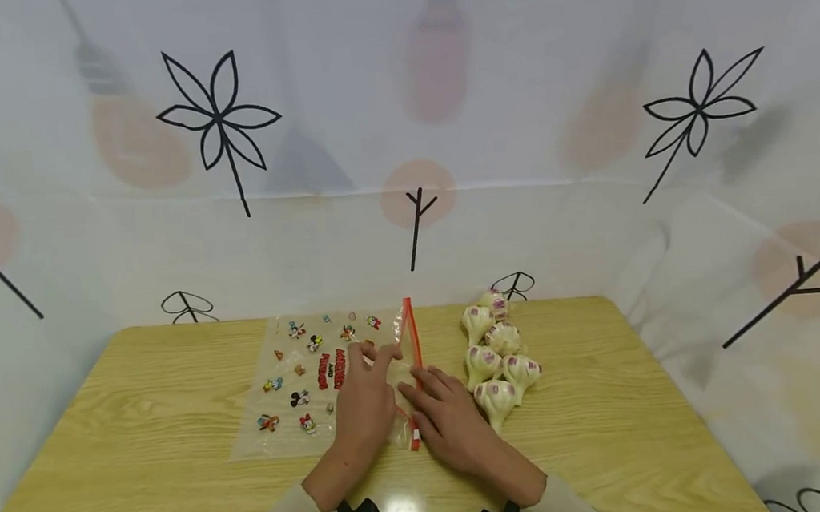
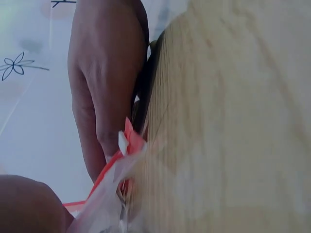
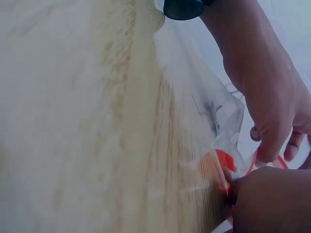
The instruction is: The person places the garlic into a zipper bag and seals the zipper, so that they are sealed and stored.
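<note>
A clear zip bag (image 1: 269,444) printed with cartoon figures lies flat on the table, its red zip edge (image 1: 415,336) on the right. That edge is parted, with the upper layer raised a little. My left hand (image 1: 364,404) is over the bag near the opening, fingers bent, and appears to pinch the upper layer; the contact is partly hidden. My right hand (image 1: 455,425) rests across the zip edge with its fingers fairly straight, pressing the lower side. In the left wrist view the red end of the zip (image 2: 132,141) sticks up beside the right hand (image 2: 109,73).
Several garlic bulbs (image 1: 497,398) with purple marks are grouped just right of my right hand, towards the back. The wooden table (image 1: 142,438) ends at a patterned cloth (image 1: 351,244) behind it.
</note>
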Demonstrator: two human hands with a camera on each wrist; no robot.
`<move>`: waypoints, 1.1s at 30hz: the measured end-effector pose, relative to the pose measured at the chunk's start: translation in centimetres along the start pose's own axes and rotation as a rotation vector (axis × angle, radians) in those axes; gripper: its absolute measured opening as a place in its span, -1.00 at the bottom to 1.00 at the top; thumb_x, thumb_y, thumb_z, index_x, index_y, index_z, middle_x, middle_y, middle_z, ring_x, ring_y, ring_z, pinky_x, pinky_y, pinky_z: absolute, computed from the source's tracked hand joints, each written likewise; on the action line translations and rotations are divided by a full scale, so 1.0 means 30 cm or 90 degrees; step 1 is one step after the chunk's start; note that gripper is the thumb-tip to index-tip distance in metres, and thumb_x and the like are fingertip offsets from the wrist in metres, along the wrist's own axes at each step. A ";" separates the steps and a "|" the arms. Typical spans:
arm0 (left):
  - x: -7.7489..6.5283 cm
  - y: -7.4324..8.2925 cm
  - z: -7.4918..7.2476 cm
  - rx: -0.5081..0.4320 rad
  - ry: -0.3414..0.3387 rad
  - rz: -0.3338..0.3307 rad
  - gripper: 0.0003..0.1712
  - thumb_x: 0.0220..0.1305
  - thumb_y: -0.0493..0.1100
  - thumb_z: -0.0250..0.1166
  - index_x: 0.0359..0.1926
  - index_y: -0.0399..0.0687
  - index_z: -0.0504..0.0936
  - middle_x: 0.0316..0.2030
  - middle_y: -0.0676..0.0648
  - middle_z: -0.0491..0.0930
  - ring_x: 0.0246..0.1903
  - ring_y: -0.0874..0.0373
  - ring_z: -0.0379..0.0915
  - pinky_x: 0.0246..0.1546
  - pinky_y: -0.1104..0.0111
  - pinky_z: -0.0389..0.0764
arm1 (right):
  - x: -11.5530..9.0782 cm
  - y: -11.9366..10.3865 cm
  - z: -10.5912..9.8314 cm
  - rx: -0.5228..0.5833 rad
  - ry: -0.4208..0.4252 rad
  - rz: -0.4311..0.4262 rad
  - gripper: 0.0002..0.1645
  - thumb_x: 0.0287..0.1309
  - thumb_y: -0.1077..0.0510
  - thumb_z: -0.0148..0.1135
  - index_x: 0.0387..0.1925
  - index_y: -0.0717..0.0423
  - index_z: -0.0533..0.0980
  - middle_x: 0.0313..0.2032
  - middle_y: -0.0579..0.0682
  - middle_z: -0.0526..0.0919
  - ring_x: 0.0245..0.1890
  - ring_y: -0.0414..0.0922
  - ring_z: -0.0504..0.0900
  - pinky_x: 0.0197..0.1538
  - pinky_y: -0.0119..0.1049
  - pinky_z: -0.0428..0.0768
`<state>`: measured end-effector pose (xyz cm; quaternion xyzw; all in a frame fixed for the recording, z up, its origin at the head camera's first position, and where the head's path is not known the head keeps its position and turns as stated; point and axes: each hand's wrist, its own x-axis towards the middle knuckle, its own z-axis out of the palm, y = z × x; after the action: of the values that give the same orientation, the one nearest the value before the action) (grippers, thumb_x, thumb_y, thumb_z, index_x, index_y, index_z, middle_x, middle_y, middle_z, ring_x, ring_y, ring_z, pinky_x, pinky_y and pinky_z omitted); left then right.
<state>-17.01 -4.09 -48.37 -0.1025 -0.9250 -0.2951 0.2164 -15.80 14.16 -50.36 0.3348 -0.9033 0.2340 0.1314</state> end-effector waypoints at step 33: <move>-0.089 0.058 0.052 0.191 -0.078 0.045 -0.50 0.41 0.04 0.33 0.22 -0.15 0.71 0.29 -0.19 0.60 0.34 -0.39 0.38 0.13 -0.18 0.55 | -0.002 -0.009 -0.002 0.016 0.005 0.055 -0.41 0.41 0.33 0.17 0.41 0.46 0.42 0.42 0.33 0.47 0.45 0.32 0.41 0.44 0.27 0.38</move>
<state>-14.62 -1.93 -49.85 -0.1191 -0.9660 -0.1391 0.1823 -15.58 14.05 -50.24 0.2964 -0.9132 0.2522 0.1208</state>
